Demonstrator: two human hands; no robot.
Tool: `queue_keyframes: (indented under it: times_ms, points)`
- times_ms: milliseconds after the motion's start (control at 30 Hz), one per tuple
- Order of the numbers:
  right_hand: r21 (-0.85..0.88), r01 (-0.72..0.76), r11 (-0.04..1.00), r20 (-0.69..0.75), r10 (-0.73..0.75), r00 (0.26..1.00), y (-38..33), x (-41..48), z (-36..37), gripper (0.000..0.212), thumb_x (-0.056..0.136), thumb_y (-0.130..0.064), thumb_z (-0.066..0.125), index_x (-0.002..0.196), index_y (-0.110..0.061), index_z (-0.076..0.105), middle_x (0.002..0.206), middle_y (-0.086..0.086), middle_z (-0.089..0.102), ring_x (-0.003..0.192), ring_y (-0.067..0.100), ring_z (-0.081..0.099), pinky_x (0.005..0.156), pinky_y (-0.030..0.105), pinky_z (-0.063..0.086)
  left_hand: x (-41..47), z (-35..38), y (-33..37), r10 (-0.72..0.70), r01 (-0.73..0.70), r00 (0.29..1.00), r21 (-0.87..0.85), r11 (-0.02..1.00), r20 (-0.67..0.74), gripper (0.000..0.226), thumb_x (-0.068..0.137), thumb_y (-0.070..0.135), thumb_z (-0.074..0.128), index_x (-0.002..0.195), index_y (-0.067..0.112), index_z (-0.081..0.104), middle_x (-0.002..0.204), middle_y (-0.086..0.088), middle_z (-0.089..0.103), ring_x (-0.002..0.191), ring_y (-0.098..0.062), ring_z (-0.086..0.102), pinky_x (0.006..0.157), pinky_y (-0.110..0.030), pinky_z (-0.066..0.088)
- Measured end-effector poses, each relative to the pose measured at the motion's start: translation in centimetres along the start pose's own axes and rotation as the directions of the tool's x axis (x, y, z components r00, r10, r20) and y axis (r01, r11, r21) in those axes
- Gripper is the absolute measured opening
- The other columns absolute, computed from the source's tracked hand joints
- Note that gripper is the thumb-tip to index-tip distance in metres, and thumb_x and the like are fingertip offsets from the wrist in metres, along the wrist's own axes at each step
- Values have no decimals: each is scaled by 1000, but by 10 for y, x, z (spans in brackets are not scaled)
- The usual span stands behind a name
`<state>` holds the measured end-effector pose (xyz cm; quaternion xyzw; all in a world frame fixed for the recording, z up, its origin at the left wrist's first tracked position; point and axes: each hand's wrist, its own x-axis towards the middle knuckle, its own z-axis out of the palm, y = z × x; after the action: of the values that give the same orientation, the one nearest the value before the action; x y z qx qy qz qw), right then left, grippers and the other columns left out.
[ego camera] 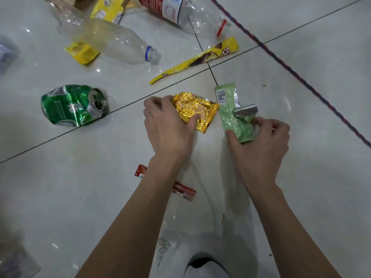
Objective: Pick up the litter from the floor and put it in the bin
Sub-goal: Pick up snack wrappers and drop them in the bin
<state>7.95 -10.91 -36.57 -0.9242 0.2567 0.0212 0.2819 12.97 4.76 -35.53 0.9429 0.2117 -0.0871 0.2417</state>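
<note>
Litter lies scattered over a white tiled floor. My left hand [167, 125] grips the left side of a crumpled gold foil wrapper [197, 108], thumb pressed on its top. My right hand [261, 143] pinches the near end of a light green wrapper [227, 105] with a silver torn flap; both wrappers still rest on the floor. A crushed green can [72, 105] lies to the left. Beyond are a clear plastic bottle with a blue ring [116, 42], a larger bottle with a red label [180, 11] and a long yellow wrapper [200, 59]. No bin is in view.
A red and white wrapper [183, 190] lies under my left forearm. Small yellow packets [82, 53] and another yellow bag [109, 9] sit at the back. A blue-red cord [291, 69] crosses the floor on the right. Clear plastic film [166, 249] lies near my white shoe [206, 267].
</note>
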Motion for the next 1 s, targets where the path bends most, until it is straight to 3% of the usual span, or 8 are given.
queue_keyframes:
  times_ms: [167,267,333,400,533,800,1000]
  points:
    - [62,-47,997,56,44,998,-9,3,-6,42,77,-36,82,107,-22,54,110,-3,56,107,26,56,98,40,39,-5,-3,0,-14,13,1000,-57,998,-7,56,78,44,81,121,21,53,121,0,54,115,-22,48,99,-36,43]
    - [170,-85,982,109,67,992,-15,5,-12,34,84,-29,79,101,-29,50,87,-18,58,89,15,63,93,41,52,-10,-11,5,-36,41,999,-247,968,25,45,83,34,80,115,25,50,107,8,61,103,-16,59,91,-38,53]
    - [262,-117,958,129,85,988,-17,5,-17,29,86,-24,78,106,-29,57,83,-23,59,80,-2,64,83,23,55,-12,-18,8,-52,65,997,-351,934,48,37,86,29,78,110,27,51,97,15,59,93,-9,62,85,-24,54]
    - [314,-108,943,109,77,991,-20,5,-28,22,88,-26,78,108,-25,69,80,-23,62,76,-9,62,74,8,49,-16,-28,14,-58,71,997,-377,923,46,29,87,30,77,108,26,58,91,19,59,87,-2,62,75,-7,48]
    - [361,-131,923,112,97,989,-31,3,-67,12,90,-35,76,94,-24,74,83,-16,68,80,-7,61,67,5,43,-31,-55,32,-37,50,998,-386,921,40,15,89,32,73,99,22,69,86,13,66,81,-4,62,71,-11,48]
    - [469,-244,849,116,214,970,-72,-2,-219,14,90,-43,75,94,-30,71,93,-13,69,90,-6,60,76,18,46,-85,-154,130,-31,81,994,-502,861,107,13,87,36,74,91,23,70,85,10,70,80,-5,63,68,-8,44]
    - [549,-240,801,-1,288,958,-96,-1,-361,16,88,-41,76,91,-26,71,93,-11,70,90,-9,60,72,2,40,-131,-228,240,98,6,981,-535,845,166,16,88,35,74,84,20,68,78,7,67,69,-2,57,64,-10,40]
